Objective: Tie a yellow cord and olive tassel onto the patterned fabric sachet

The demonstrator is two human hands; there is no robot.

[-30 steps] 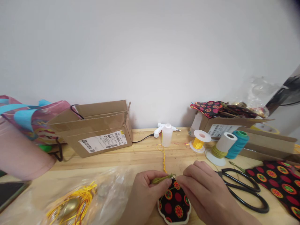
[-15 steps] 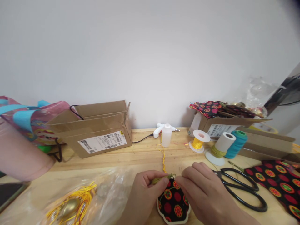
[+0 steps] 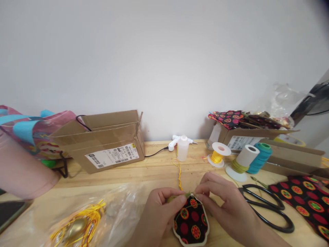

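A black fabric pouch (image 3: 190,224) with red and orange flower patterns and a pale scalloped edge hangs just over the table. At its top left, my left hand (image 3: 164,207) pinches an olive-green tassel (image 3: 172,198) between thumb and fingers. My right hand (image 3: 221,199) is closed at the pouch's top right corner, thumb and forefinger together near the green cord; what lies between those fingertips is too small to make out. A twisted yellow cord (image 3: 179,176) runs up the table behind the pouch.
Black-handled scissors (image 3: 269,207) and patterned fabric (image 3: 303,199) lie at right. Behind stand spools of yellow (image 3: 217,157), olive (image 3: 240,166) and teal thread (image 3: 260,157), plus a white bottle (image 3: 182,149). Cardboard boxes (image 3: 108,144) flank the back; a plastic bag (image 3: 115,209) is front left.
My right hand has shifted slightly, its fingers lifting off the pouch's right side to the top corner, showing more of the pouch. The left hand keeps its hold.
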